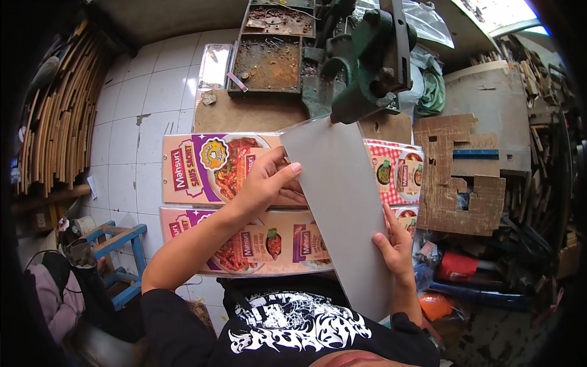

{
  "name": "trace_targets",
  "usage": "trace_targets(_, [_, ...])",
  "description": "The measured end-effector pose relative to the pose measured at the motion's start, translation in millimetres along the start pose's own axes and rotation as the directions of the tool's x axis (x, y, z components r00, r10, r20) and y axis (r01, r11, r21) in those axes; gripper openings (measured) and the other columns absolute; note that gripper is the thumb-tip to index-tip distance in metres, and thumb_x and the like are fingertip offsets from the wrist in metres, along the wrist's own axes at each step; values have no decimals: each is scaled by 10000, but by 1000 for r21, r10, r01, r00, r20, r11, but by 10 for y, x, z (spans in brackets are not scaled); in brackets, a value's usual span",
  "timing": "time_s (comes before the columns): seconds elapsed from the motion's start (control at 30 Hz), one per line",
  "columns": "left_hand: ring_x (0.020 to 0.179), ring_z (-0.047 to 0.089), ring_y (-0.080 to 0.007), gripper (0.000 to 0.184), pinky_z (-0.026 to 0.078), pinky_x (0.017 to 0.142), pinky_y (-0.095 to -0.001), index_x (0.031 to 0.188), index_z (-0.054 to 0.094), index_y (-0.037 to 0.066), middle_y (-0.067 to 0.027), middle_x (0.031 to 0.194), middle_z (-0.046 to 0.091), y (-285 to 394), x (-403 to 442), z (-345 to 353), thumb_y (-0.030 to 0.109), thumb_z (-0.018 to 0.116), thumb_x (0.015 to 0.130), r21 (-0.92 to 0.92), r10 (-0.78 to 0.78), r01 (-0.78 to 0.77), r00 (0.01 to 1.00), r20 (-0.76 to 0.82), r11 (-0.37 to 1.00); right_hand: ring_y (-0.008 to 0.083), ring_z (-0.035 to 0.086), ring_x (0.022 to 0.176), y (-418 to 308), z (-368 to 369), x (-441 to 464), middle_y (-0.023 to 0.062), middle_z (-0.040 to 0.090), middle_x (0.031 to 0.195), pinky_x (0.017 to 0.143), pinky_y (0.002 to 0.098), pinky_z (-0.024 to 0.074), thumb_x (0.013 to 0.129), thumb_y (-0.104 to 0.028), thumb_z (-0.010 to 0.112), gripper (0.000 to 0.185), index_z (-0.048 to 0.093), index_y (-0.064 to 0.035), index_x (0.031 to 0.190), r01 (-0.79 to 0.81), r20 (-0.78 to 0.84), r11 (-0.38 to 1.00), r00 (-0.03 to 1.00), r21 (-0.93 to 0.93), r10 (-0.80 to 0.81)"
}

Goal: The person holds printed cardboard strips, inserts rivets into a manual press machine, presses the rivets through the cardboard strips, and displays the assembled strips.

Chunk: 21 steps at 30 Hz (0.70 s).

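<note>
A long grey sheet lies slantwise across my front, its far end under the head of a green press. My left hand grips the sheet's left edge, thumb on top. On its right edge, lower down, my right hand holds it with the thumb on the face. Beneath the sheet are two rows of printed Mahsuri food panels: an upper one and a lower one. Their middle parts are hidden by the sheet and my left arm.
Behind the panels lies a brown board. A rusty tray with small parts stands beside the press. Cut cardboard is at the right, a blue stool frame at the lower left, and stacked boards at the far left.
</note>
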<state>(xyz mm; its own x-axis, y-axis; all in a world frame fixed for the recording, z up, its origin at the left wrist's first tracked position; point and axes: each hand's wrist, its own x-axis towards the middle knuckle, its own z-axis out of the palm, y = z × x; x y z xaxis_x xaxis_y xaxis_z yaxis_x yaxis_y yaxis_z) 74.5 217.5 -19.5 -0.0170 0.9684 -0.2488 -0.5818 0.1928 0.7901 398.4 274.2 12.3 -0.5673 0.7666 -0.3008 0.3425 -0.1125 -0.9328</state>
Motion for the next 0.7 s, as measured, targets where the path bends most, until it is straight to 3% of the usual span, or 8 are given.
trace_targets(0.7, [817, 725, -263, 436, 632, 699, -338, 1356, 375, -33, -199, 1030, 677, 12, 2, -12, 174, 496, 991, -80, -16, 18, 1000, 25, 997, 187, 564, 1181, 22, -4, 4, 219, 526, 1382, 987, 285, 439, 922, -4, 569, 623, 296, 73, 1477, 26, 15, 1000, 1000, -7, -26])
